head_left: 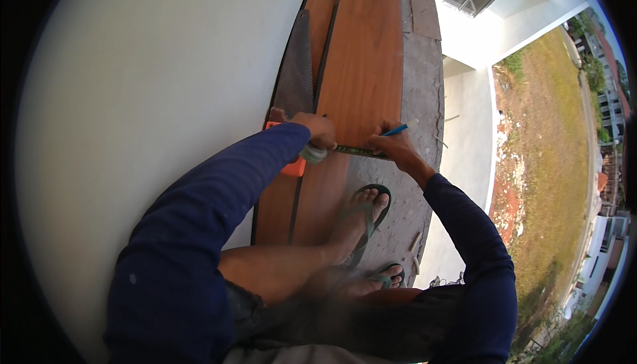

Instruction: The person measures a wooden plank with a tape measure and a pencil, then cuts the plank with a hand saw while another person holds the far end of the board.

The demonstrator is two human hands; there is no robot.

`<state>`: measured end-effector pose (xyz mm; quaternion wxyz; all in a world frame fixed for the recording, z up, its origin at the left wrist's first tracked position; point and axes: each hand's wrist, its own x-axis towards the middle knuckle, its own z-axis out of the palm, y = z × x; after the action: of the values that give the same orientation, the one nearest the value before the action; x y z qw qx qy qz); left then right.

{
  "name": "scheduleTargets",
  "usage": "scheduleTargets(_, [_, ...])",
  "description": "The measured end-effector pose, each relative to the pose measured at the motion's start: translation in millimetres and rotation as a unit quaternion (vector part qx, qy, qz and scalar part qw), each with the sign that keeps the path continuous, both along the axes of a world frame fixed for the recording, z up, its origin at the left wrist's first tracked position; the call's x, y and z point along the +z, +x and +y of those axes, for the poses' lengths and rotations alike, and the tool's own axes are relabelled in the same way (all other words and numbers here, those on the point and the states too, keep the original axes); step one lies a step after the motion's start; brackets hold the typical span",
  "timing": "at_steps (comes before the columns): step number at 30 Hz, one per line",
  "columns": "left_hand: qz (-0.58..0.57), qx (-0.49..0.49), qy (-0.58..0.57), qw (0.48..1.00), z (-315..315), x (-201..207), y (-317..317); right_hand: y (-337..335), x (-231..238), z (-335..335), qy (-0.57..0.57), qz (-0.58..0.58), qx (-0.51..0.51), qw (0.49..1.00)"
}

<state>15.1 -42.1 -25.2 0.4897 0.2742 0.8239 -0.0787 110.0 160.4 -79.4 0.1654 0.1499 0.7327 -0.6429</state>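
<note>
My left hand (320, 131) is closed at the edge of a reddish-brown wood-look plank (365, 52), beside a rounded greyish tape measure (314, 154) that it partly hides. From there a narrow, dark, speckled tape blade (361, 152) runs across the plank's near end to my right hand (393, 144). The fingers of that hand are closed round a blue pen or pencil (400, 128), its pale end pointing up and right. Just left of my left hand lies a handsaw (296, 65), teeth facing right. An orange piece (292, 167), perhaps the saw's handle, shows under my left forearm.
A pale wall (152, 85) rises close on the left. More brown planks (275, 211) lie along it. My feet in dark flip-flops (378, 205) rest on rough concrete (391, 231), whose edge drops away at right. Beyond are a white building (464, 39) and dry grass (544, 145).
</note>
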Motion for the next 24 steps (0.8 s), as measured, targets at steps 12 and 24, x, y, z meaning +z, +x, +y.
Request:
scheduleTargets(12, [0.009, 0.001, -0.016, 1.000, -2, -3, 0, 2, -8, -5, 0.016, 0.032, 0.025, 0.999])
scheduleTargets(24, [0.014, 0.003, -0.005, 1.000, -3, -7, 0, 2, -12, -6, 0.030, 0.043, 0.003, 0.999])
